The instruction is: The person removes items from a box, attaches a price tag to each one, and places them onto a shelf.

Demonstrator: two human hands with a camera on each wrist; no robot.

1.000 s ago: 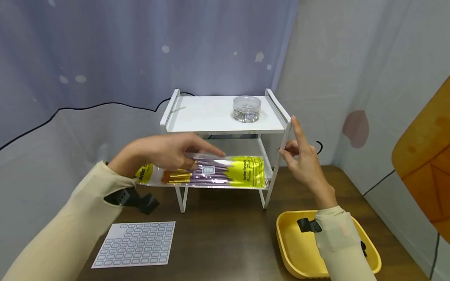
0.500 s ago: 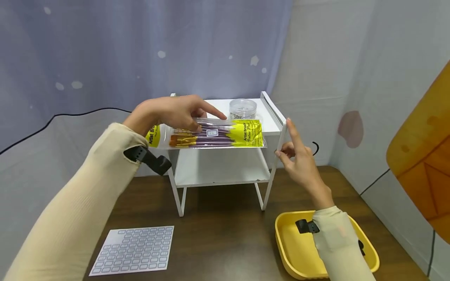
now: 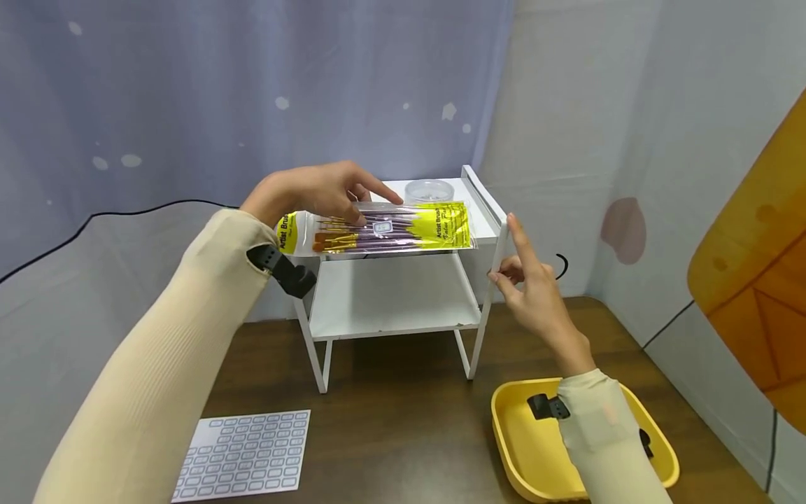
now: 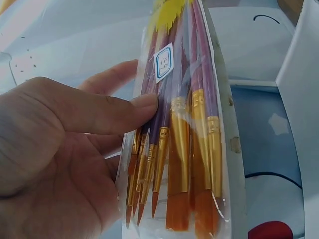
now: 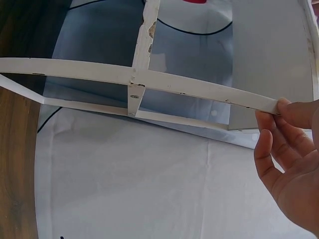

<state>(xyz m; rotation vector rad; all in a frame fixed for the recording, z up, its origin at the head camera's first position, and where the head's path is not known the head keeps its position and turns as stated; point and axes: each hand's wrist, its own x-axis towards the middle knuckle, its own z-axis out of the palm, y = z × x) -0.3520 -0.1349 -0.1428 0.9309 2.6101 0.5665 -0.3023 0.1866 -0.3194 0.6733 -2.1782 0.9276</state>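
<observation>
My left hand [image 3: 324, 190] pinches a clear packet of paintbrushes [image 3: 441, 225] from its upper edge, thumb on the front. Purple handles, gold ferrules and orange-brown bristles show through the plastic, with a small label [image 4: 164, 62] in the left wrist view. The packet lies level, overlapping the front of the top tier of a white two-tier shelf [image 3: 393, 297]. My right hand [image 3: 538, 297] pinches the shelf's right front post [image 5: 199, 88] between thumb and fingers, index finger pointing up along it. Behind the packet, a round clear jar [image 3: 429, 189] stands on the top tier, partly hidden.
A yellow tray [image 3: 525, 448] sits at the front right, under my right forearm. At the front left lies a sheet of labels [image 3: 252, 451], partly covered by my left sleeve. A grey-blue curtain [image 3: 252, 91] hangs behind the shelf on the dark wooden table [image 3: 390, 434].
My left hand has raised the packet of paintbrushes from in front of the lower tier to the top tier's height, slightly rightward. My right hand keeps its hold on the post.
</observation>
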